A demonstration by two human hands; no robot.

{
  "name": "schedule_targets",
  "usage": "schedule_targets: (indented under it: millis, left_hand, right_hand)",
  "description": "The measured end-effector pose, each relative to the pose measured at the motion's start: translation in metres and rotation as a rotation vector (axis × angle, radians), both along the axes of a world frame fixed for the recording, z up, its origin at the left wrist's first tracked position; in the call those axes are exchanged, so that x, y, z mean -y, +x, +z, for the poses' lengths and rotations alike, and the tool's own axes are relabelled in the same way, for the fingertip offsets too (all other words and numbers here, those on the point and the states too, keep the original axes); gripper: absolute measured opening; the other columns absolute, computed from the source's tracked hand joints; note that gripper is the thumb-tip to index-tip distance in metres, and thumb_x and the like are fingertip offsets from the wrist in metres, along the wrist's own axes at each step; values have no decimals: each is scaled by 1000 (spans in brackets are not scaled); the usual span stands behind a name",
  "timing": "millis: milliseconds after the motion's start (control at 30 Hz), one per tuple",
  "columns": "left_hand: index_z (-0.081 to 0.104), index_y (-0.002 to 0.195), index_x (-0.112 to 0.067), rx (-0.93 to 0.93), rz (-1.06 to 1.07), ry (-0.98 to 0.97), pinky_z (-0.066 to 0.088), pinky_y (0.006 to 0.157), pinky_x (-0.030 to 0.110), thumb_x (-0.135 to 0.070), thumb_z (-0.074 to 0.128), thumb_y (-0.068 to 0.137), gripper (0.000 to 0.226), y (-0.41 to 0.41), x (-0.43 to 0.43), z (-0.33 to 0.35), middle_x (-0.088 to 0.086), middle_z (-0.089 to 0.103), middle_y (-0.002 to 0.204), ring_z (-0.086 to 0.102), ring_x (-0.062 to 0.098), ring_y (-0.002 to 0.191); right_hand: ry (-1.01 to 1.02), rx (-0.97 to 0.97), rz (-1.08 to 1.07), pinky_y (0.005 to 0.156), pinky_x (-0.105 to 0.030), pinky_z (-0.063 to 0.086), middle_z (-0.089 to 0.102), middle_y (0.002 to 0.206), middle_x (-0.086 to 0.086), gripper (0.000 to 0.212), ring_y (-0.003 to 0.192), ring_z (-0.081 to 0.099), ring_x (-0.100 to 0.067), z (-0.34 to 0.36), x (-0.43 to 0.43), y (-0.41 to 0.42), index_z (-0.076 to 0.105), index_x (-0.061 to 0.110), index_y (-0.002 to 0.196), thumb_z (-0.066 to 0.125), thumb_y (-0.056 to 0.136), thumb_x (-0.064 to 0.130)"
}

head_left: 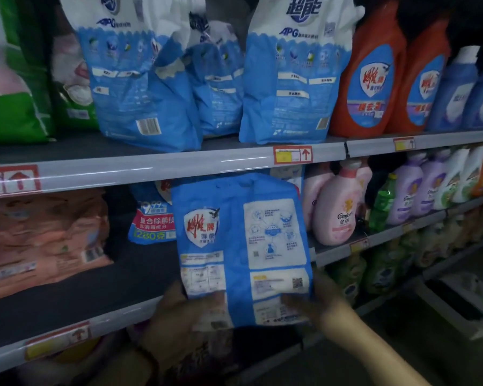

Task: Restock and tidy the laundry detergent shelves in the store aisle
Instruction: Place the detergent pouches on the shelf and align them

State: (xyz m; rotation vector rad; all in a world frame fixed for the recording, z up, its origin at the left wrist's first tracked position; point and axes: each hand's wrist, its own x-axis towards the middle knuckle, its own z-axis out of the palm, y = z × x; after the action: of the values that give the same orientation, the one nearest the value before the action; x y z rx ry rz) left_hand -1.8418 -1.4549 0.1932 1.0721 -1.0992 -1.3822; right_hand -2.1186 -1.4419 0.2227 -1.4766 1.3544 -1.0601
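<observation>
I have the blue bag [234, 240] held up just in front of the middle shelf [95, 288], clear of its board, with the printed back panel facing me. The left grip [179, 310] is curled round the lower left corner and the right grip [315, 296] clasps the lower right edge, though blur hides the exact lie of the fingers. To do this well, I judge I should turn the bag so its front faces the aisle, then slide it base-first into the dark gap. It should stand upright beside the matching bag [151, 218] far behind it, flush with the shelf lip and not leaning on the pink bottle [338, 210] at right. My bag carries a red 雕牌 shield and a QR code. The bag behind reads "280克" and "9.99". The pink bottle says "Comfort 金纺". On the shelf above, the white-and-blue bags [290, 79] show "超能" and "APG", and the orange bottles [371, 79] repeat the 雕牌 shield.
</observation>
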Motion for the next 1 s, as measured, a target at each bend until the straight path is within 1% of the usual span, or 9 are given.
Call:
schedule_targets:
  millis: [100,167,267,400,500,667,833,900,1000]
  left_hand:
    - [70,127,-12,110,-7,-73,64,83,37,1,79,83,47,15,58,15,10,77,122,75,30,111]
    - [69,128,-14,242,80,-112,63,89,40,1,83,81,51,33,100,18,5,78,121,75,27,111]
    - [68,125,-20,472,251,-95,57,94,39,-10,89,81,50,48,146,1,-3,77,116,74,20,105]
    - [67,124,-16,550,542,43,56,95,42,-37,86,73,58,45,170,-20,6,75,118,71,30,110]
    - [65,116,-15,623,506,23,55,88,36,-25,82,82,39,36,160,-21,2,73,111,69,25,101]
    - [71,107,-23,736,497,-55,63,81,37,-28,73,79,28,50,144,-25,-8,77,102,72,11,90]
    - [65,113,-24,759,397,-59,50,75,25,-31,75,90,26,58,92,-7,-10,71,104,67,7,97]
    - [64,108,-22,704,348,-23,52,84,32,-29,73,94,18,61,71,-6,-6,70,100,67,16,99]
    - [72,96,-17,675,310,17,59,88,50,-41,70,95,24,70,41,-7,1,73,90,72,25,94]
  right_hand:
    - [-75,-33,-2,84,-21,59,80,114,8,36,105,75,-7,0,59,8,68,12,127,74,94,-1]
    - [-129,-259,-24,96,-36,58,77,121,6,36,114,72,-16,-2,114,17,67,21,129,78,94,28]
    - [-19,-528,-134,96,-47,55,69,119,-12,54,113,67,-34,-16,175,40,54,12,134,66,98,50]
    - [89,-544,-47,105,-46,51,57,144,-12,74,132,56,-35,-40,179,83,37,16,157,63,98,53]
    - [0,-764,-8,115,-47,38,54,147,-4,63,142,45,-30,-64,155,95,41,28,152,62,98,50]
    - [-72,-729,-12,117,-44,30,50,148,2,46,145,38,-22,-73,123,98,51,31,145,60,101,39]
    - [-261,-602,8,103,-47,48,63,123,-3,24,122,55,-26,-55,94,112,66,25,119,63,95,27]
    - [-249,-570,32,99,-46,51,66,119,-5,27,119,58,-28,-46,82,121,66,22,120,61,96,32]
    - [-219,-521,24,110,-40,46,61,138,-9,42,133,54,-29,-33,61,134,62,15,138,66,99,32]
